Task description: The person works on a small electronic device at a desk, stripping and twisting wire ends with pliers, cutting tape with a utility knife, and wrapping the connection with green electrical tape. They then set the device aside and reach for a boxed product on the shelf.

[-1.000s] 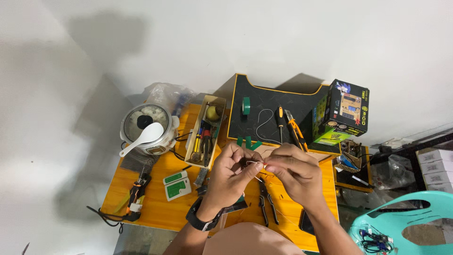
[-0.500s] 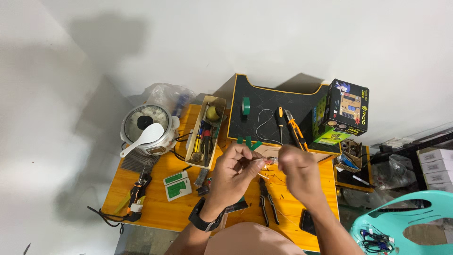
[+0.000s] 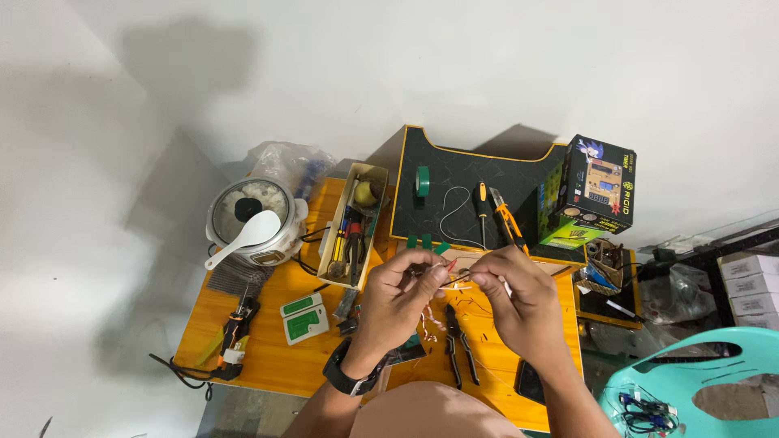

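Orange covers the low table (image 3: 268, 357), the largest thing here, with a black cutting mat (image 3: 454, 174) laid across its far side. On the far left corner sits a small rice cooker (image 3: 247, 219) with a white spoon (image 3: 243, 238) across its lid, and beside it a narrow box of screwdrivers (image 3: 353, 227). Over the table's middle, the left hand (image 3: 398, 300) and the right hand (image 3: 519, 296) meet fingertip to fingertip, each pinching an end of thin wire (image 3: 457, 277); the wire is too fine to tell whether one strand or two. Black-handled pliers (image 3: 458, 345) lie just beneath, untouched. Snipped wire scraps (image 3: 430, 320) scattered around suggest stripping is done and joining is under way, though I can't see a finished joint.
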